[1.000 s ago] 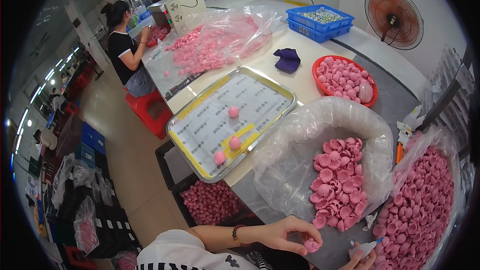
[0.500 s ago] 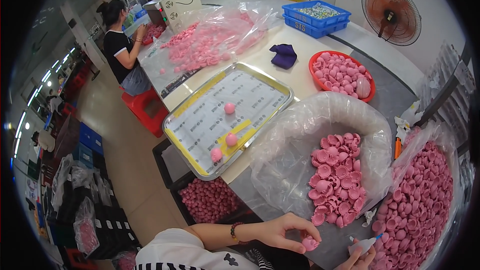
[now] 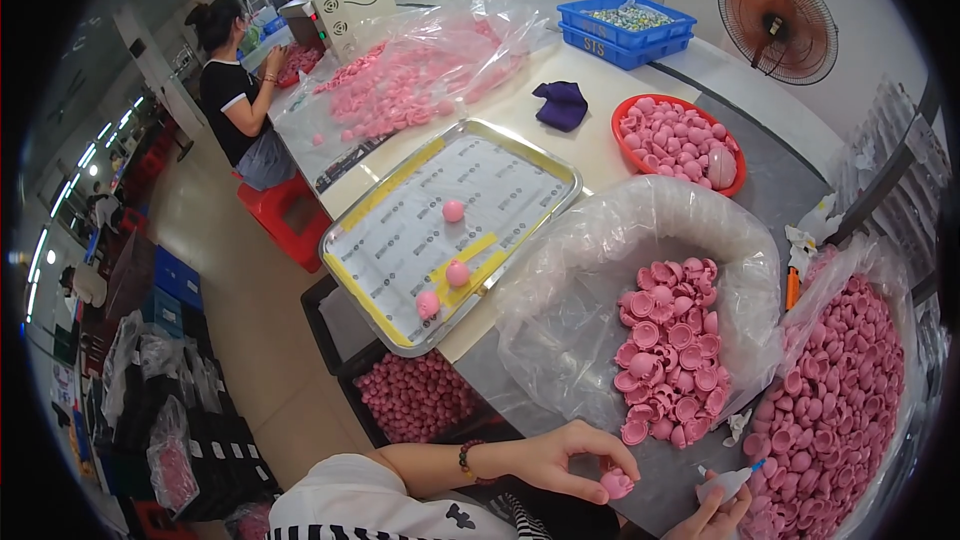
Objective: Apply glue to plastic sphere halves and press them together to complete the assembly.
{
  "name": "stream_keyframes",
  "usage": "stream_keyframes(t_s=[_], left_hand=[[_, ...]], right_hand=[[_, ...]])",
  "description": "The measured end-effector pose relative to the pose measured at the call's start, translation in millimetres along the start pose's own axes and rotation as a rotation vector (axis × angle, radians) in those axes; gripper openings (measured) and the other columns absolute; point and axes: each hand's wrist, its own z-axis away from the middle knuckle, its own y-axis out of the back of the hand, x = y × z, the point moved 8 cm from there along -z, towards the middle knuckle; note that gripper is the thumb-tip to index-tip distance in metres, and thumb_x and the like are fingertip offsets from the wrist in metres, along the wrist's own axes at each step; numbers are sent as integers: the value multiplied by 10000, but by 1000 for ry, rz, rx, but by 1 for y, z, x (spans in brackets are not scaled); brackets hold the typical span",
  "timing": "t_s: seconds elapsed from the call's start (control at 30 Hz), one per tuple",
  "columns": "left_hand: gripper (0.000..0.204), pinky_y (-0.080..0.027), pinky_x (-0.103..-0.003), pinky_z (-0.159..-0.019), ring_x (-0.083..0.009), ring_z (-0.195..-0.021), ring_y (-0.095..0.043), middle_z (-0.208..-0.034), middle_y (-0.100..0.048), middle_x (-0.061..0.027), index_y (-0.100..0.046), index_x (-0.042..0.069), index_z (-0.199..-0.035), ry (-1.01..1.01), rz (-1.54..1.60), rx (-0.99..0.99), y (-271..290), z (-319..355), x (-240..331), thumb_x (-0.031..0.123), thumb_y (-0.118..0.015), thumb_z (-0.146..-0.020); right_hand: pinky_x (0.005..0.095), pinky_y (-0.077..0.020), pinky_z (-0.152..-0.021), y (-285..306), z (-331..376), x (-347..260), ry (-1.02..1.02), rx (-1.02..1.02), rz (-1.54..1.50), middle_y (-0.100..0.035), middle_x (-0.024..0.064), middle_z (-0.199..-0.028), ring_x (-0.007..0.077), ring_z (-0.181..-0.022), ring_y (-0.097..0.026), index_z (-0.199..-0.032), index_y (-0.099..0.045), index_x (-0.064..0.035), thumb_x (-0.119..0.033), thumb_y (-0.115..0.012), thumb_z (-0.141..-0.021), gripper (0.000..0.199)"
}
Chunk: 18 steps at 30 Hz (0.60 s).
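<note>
The left hand (image 3: 560, 460) has drawn its pinched pink cap (image 3: 616, 484) nearer the right hand (image 3: 722, 512), which grips a small bottle (image 3: 728, 483); only three balls (image 3: 455, 273) sit on the tray (image 3: 395, 335), bags (image 3: 670, 360) still full.

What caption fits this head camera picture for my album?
Left hand pinches a pink cap beside bags of pink caps.

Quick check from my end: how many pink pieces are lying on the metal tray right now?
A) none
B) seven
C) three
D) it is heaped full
C: the metal tray holds just three pink pieces, spread apart on its printed liner.
</note>
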Motion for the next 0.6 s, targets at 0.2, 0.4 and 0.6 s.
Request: stream_keyframes(t_s=[0.2, 0.4, 0.6], left_hand=[[342, -437, -297, -776, -204, -878, -577, -964, -605, -88, -569, 24, -1012, 48, 16, 37, 4, -1, 1, 168, -682, -723], [349, -436, -298, -790, -202, -892, -580, -970, -610, -94, -575, 16, -1009, 61, -10, 51, 7, 2, -7, 143, -698, -708], [354, -437, -301, -776, -201, -883, -578, -960, -614, -93, -582, 15, -994, 24, -28, 20, 3, 1, -5, 122, -717, -685]], right_hand=[[270, -473, -620, -4, -2, -2, 14, 15, -23, -584, 164, -832, 204, -710, -561, -1037, -439, 78, -82, -531, -813, 290], [271, -476, -634, -3, -3, -2, 4, 10, 2, -590, 173, -843, 203, -721, -564, -1031, -439, 77, -89, -534, -817, 287], [260, -473, -602, -2, -2, -3, 6, 21, 0, -598, 172, -824, 192, -680, -563, -1015, -447, 75, -89, -537, -816, 273]])
